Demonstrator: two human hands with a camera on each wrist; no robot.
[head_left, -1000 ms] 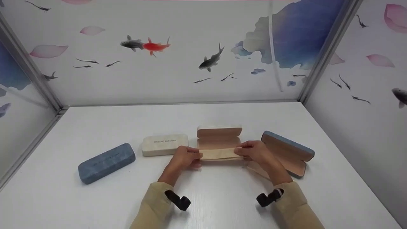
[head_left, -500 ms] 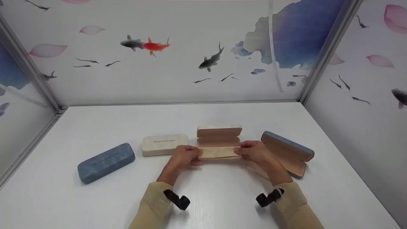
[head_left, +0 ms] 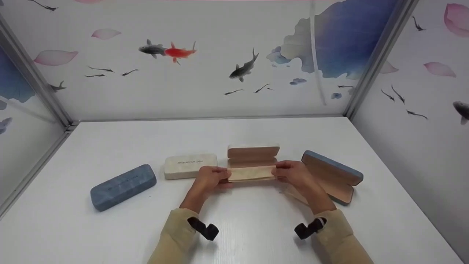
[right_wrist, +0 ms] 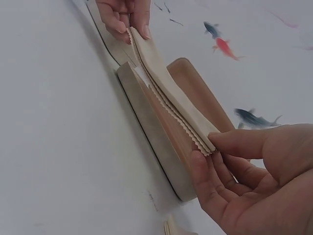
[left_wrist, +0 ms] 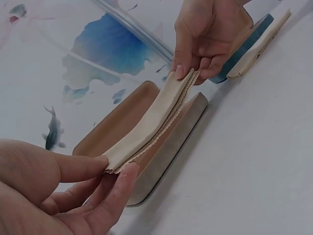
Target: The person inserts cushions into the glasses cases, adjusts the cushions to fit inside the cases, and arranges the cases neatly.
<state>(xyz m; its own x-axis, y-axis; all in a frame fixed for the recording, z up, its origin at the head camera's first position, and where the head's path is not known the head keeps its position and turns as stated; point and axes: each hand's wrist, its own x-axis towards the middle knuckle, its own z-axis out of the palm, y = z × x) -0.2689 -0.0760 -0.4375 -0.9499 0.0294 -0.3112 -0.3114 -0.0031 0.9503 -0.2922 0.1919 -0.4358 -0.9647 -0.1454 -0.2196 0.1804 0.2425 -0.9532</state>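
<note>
A cream cleaning cloth (head_left: 252, 173), folded into a long strip with zigzag edges, is stretched between both hands. My left hand (head_left: 211, 179) pinches its left end between thumb and fingers; my right hand (head_left: 295, 176) pinches the right end. Directly beneath the strip lies an open cream glasses case (left_wrist: 168, 154) with a tan lining, its lid (head_left: 253, 151) raised at the back. In the right wrist view the cloth (right_wrist: 166, 85) runs lengthwise above the case's inside, over its front wall (right_wrist: 151, 132).
Left of the hands lie a closed cream case (head_left: 190, 165) with lettering and a closed blue case (head_left: 123, 187). An open blue case (head_left: 339, 176) stands to the right, with another folded cloth (left_wrist: 259, 46) beside it. Printed panels enclose the white table (head_left: 253, 234).
Both hands have lifted the folded cloth slightly and moved it a little toward the back, still gripping its two ends. The cases stay where they were.
</note>
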